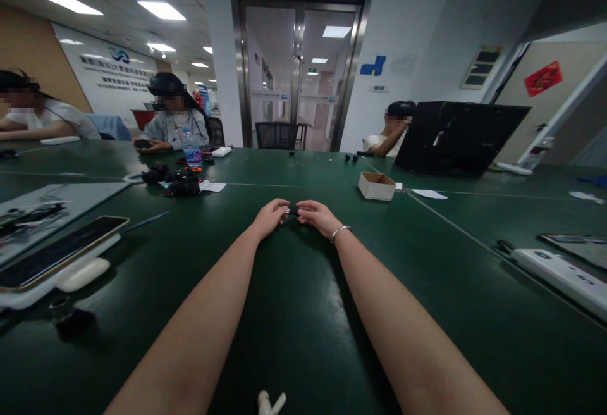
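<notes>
Out in front of me, both arms reach forward over the dark green table. A small dark object with a shiny end sits between my hands, too small for me to name. The fingers of my left hand pinch its left end. From the other side, my right hand, with a silver bracelet at the wrist, has its fingertips closed on the right end. My hands are low, close to the tabletop, and the fingers partly hide the object.
At left lie a phone, a white earbud case and a dark cable bundle by a bottle. Rightward are a small box, a black monitor and a power strip. Several people sit around the table.
</notes>
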`<state>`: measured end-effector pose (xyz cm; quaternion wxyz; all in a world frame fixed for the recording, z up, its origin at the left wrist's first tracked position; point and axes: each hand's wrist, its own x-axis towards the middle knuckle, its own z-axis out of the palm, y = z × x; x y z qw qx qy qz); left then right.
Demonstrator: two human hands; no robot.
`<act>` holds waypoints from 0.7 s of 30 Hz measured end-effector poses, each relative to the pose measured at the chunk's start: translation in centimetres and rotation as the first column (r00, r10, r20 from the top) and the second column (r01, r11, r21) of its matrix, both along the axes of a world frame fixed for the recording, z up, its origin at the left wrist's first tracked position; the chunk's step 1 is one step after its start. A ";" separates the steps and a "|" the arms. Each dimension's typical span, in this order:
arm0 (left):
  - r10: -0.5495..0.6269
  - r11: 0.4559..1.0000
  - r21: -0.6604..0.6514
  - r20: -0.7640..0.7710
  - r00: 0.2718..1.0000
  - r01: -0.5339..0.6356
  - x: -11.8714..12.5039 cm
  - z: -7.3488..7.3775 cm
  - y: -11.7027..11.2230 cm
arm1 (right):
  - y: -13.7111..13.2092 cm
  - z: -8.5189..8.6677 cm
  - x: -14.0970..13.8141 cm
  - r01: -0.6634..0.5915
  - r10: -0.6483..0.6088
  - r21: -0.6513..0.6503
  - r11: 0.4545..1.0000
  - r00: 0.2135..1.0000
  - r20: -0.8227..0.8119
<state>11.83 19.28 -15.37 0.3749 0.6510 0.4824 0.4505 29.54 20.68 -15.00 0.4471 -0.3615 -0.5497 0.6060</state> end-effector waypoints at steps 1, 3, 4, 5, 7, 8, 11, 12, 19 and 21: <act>0.007 1.000 0.004 -0.001 1.000 -0.007 0.0 0.0 0.0 | 0.0 0.0 0.0 0.000 0.000 0.000 1.000 1.000 -0.003; 0.019 1.000 0.015 -0.012 1.000 -0.019 -0.1 -0.1 0.1 | 0.0 0.0 0.0 0.002 -0.002 -0.003 1.000 1.000 -0.003; 0.023 1.000 0.019 -0.018 1.000 -0.023 -0.1 -0.1 0.1 | 0.0 0.1 0.0 0.002 -0.002 -0.005 1.000 1.000 -0.002; 0.023 1.000 0.021 -0.023 0.999 -0.023 -0.2 -0.2 0.1 | -0.1 0.1 0.0 0.002 -0.002 -0.006 1.000 1.000 -0.003; 0.008 1.000 0.015 -0.024 1.000 -0.007 -0.1 -0.1 0.1 | -0.1 0.1 0.0 0.006 -0.006 -0.003 1.000 1.000 -0.010; -0.005 1.000 0.008 -0.023 1.000 0.005 -0.1 -0.1 0.1 | -0.2 0.2 0.0 0.009 -0.009 -0.001 1.000 1.000 -0.015; -0.020 1.000 -0.004 -0.021 1.000 0.020 -0.1 0.0 0.1 | -0.2 0.2 0.0 0.014 -0.014 -0.002 1.000 1.000 -0.023; -0.016 1.000 -0.001 -0.020 1.000 0.016 -0.1 0.0 0.1 | -0.2 0.2 0.0 0.010 -0.010 -0.004 1.000 1.000 -0.023; -0.019 1.000 0.001 0.003 1.000 0.019 -0.2 -0.1 0.1 | -0.2 0.3 -0.1 0.012 -0.013 -0.014 1.000 1.000 -0.016; -0.011 1.000 0.009 0.009 1.000 0.011 -0.2 -0.2 0.1 | -0.2 0.3 -0.1 0.012 -0.013 -0.011 1.000 1.000 -0.016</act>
